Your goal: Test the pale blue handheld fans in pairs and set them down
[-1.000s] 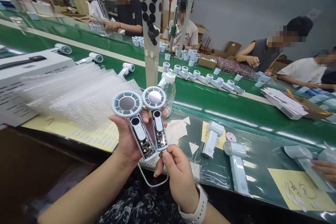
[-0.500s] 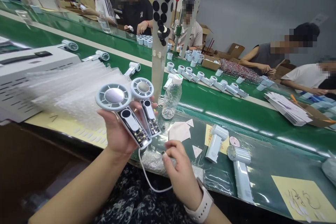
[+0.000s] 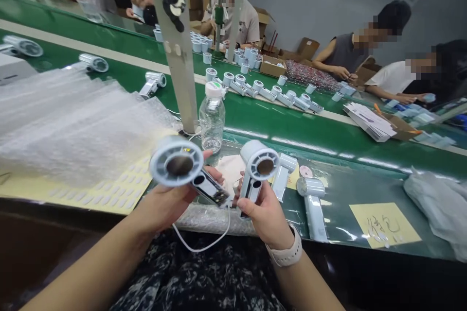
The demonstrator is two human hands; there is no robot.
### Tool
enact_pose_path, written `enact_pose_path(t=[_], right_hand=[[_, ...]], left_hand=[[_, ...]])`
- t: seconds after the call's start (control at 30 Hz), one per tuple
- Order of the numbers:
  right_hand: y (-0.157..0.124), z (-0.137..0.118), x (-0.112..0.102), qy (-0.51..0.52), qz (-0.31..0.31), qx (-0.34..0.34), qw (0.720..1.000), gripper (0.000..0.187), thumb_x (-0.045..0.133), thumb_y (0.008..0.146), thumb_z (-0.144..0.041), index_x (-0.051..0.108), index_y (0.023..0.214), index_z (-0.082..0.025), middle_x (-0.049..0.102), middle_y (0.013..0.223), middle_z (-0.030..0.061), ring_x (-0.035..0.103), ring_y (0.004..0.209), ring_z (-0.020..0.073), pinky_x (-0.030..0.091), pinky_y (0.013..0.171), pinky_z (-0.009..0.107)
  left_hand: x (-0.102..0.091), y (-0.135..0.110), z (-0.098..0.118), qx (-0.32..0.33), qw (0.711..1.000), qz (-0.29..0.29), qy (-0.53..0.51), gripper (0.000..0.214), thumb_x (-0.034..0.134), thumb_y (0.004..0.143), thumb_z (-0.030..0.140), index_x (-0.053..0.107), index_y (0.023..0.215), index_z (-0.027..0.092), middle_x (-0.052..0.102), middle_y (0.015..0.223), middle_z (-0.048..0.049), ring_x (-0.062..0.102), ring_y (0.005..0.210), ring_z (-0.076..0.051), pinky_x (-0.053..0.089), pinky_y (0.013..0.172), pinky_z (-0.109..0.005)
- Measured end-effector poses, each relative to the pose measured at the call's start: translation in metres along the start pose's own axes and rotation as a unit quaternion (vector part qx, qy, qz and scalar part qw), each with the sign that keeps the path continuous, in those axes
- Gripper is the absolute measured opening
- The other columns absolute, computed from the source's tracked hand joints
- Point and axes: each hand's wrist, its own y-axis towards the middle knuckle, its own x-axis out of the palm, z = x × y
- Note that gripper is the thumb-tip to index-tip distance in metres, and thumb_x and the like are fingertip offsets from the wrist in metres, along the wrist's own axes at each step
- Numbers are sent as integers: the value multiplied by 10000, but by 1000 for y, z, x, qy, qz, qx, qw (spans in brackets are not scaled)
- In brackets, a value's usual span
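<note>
My left hand (image 3: 171,201) is closed around a light-blue handheld fan (image 3: 213,189), whose round slatted head faces me and whose handle shows a bare circuit board. A white cable (image 3: 199,250) hangs in a loop below, its upper end near that handle's tip. In my right hand (image 3: 268,211) is a second handheld fan (image 3: 246,189), held by its handle with the head up. Both fans are above the bench edge, side by side and apart. Behind my right hand, two more fans, one nearer (image 3: 285,175) and one to the right (image 3: 314,209), lie on the bench.
At left lies a stack of bubble-wrap bags (image 3: 73,131) beside a yellow sticker sheet (image 3: 120,187). A plastic bottle (image 3: 212,119) stands by a metal post (image 3: 182,77). Fan parts (image 3: 277,92) line the green conveyor (image 3: 251,124); several people work beyond it.
One of the two fans in my left hand has passed to my right hand. The hands have moved apart, the left fan has tilted, and the view has shifted to the right.
</note>
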Motion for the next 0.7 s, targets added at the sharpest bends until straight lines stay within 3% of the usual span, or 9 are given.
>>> enact_pose_path(t=[0.1,0.23,0.37,0.53,0.7], right_hand=[[0,1,-6,26,36,18,999,365,769,760,-372,609,1059,-239,637,966,23,611,815,175,531,748,327],[-8,-2,-12,59,17,-1,998,267,679,840,-400,624,1024,-215,629,935,29,586,736,151,515,664,289],[-18,1,-20,61,-8,-17,998,254,663,884,-383,622,1081,-227,637,969,22,602,768,143,513,693,277],[-21,3,-21,78,6,2,997,279,680,878,-392,611,1097,-233,654,962,15,601,747,132,511,671,259],[-18,-4,-15,119,-4,33,992,307,726,819,-403,630,1041,-214,653,957,20,607,763,142,521,697,271]], left_hand=[[9,7,-6,-44,999,9,9,282,677,866,449,737,927,180,686,883,-69,684,818,-208,607,791,-344],[23,8,-14,-40,998,-43,14,429,824,729,296,660,1120,229,593,845,-15,590,746,-147,561,675,-256],[33,8,-22,-65,994,-86,8,390,793,745,248,611,1089,220,537,842,-3,539,729,-122,515,640,-232],[43,11,-23,-70,995,-68,27,372,815,719,275,601,1013,198,532,808,7,520,685,-110,493,604,-223],[43,9,-22,-74,995,-7,73,434,885,657,295,640,994,174,637,857,-30,609,776,-156,531,702,-260]])
